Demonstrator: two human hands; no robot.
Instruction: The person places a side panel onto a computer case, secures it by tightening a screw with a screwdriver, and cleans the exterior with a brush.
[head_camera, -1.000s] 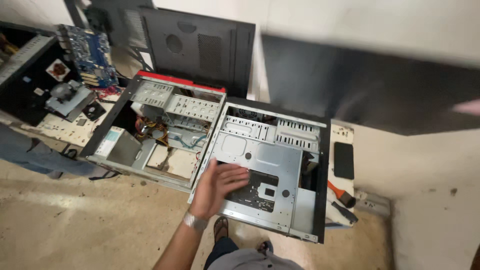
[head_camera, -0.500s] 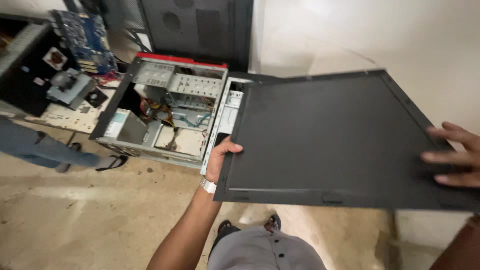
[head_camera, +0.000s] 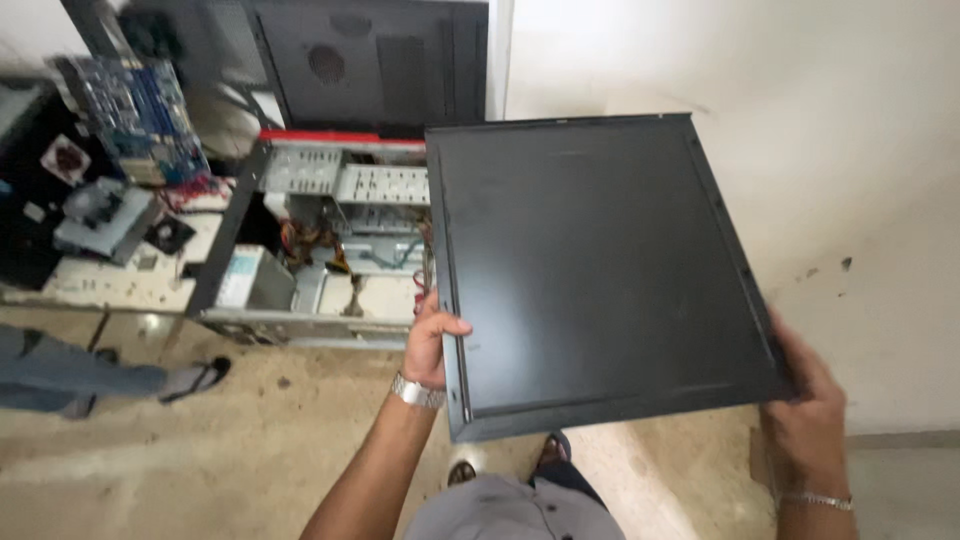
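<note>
Single head-worn view, looking steeply down, close over the black panel (head_camera: 600, 270), floor (head_camera: 200, 470) beyond

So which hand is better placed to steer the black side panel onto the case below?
Probably the left hand: it grips the black side panel on the edge beside the open case. The right hand holds the far corner, by the wall.
</note>
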